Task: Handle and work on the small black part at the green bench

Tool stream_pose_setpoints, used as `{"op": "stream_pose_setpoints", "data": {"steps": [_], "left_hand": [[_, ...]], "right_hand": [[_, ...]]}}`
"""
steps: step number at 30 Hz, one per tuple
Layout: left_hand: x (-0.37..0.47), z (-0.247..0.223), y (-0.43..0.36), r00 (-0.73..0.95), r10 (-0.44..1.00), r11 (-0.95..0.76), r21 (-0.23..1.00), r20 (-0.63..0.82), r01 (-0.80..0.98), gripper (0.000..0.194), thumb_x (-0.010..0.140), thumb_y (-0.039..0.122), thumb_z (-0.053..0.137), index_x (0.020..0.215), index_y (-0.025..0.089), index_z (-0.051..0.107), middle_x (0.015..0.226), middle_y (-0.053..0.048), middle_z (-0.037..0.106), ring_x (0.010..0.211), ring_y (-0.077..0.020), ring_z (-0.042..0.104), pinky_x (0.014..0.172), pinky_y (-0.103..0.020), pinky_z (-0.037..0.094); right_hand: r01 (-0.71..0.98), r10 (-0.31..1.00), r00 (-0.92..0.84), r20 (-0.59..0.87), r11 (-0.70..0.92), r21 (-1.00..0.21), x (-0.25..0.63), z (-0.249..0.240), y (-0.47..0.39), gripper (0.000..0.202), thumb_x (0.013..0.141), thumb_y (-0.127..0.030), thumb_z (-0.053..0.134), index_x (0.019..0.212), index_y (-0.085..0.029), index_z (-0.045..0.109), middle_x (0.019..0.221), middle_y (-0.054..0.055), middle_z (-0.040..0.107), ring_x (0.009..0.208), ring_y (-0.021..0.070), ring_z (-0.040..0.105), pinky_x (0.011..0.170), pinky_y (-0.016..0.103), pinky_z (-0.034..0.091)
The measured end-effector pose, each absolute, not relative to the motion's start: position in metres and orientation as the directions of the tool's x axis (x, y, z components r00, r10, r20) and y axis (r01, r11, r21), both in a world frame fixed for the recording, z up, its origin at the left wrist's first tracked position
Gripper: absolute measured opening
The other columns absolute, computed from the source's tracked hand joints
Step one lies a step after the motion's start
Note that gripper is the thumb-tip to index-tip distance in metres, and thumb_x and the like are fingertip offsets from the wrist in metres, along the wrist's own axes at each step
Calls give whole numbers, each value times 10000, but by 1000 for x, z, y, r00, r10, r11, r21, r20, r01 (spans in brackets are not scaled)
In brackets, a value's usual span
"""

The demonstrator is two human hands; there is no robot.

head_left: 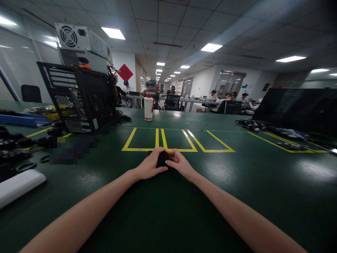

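Note:
Between my two hands is a small black object (162, 159), close to the yellow-taped boxes on the green table (163, 211). Its kind cannot be made out, as fingers cover much of it. My left hand (150, 164) wraps round its left side, with the thumb at the near edge and the fingers over the top. On the other side, my right hand (180, 164) pinches its right edge with thumb and fingertips. Both hands are closed on it, low over the table or resting on it.
A black computer case (86, 102) carries power supplies (79, 42) at the left. Beyond the tape lines (176, 150) stands a white cup (148, 109). A white block (22, 186) lies front left. Cables (250, 124) and a dark monitor (297, 109) are at the right. People sit farther back.

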State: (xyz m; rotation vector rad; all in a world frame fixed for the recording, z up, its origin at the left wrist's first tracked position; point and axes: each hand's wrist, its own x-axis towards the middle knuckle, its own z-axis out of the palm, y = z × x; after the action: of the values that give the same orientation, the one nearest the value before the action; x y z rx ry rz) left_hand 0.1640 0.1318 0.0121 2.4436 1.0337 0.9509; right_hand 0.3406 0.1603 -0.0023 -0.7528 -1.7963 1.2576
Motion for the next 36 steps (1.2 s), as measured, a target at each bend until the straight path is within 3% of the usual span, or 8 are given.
{"op": "stream_pose_setpoints", "data": {"steps": [8, 14, 21, 26, 36], "left_hand": [[164, 11, 134, 518, 714, -699, 504, 471, 507, 606, 724, 275, 582, 1213, 234, 227, 1190, -70, 330, 1092, -217, 383, 941, -386, 333], [164, 12, 133, 519, 713, -701, 509, 472, 500, 606, 723, 262, 580, 1215, 245, 226, 1190, -66, 333, 1090, -219, 387, 939, -393, 336], [163, 11, 132, 527, 700, -714, 466, 482, 523, 604, 717, 267, 582, 1207, 243, 230, 1169, -66, 338, 1087, -217, 388, 936, -398, 342], [164, 8, 135, 522, 696, -716, 417, 493, 561, 627, 703, 265, 590, 1209, 234, 221, 1167, -69, 332, 1067, -212, 401, 916, -386, 367], [166, 5, 137, 499, 707, -698, 386, 501, 603, 628, 691, 273, 587, 1201, 230, 223, 1161, -77, 338, 1040, -223, 429, 876, -396, 405]], "right_hand": [[-21, 814, -481, 325, 360, -933, 338, -1, 161, 173, 733, -296, 529, 879, -213, 489, 909, -1, 521, 894, 135, 504, 842, 325, 389], [44, 837, -479, 265, 325, -945, 339, 0, 161, 263, 733, -308, 526, 977, -223, 478, 988, 26, 498, 917, 156, 495, 826, 352, 396], [11, 803, -521, 290, 346, -938, 339, -1, 160, 234, 711, -251, 553, 926, -222, 468, 941, 3, 496, 903, 152, 499, 827, 348, 400], [-8, 814, -491, 312, 354, -935, 336, -3, 161, 190, 727, -307, 539, 884, -218, 478, 905, 0, 507, 897, 145, 502, 841, 342, 396], [-19, 828, -506, 242, 270, -963, 338, -4, 164, 299, 693, -310, 583, 950, -204, 473, 993, 35, 514, 923, 162, 521, 850, 368, 401]]}}
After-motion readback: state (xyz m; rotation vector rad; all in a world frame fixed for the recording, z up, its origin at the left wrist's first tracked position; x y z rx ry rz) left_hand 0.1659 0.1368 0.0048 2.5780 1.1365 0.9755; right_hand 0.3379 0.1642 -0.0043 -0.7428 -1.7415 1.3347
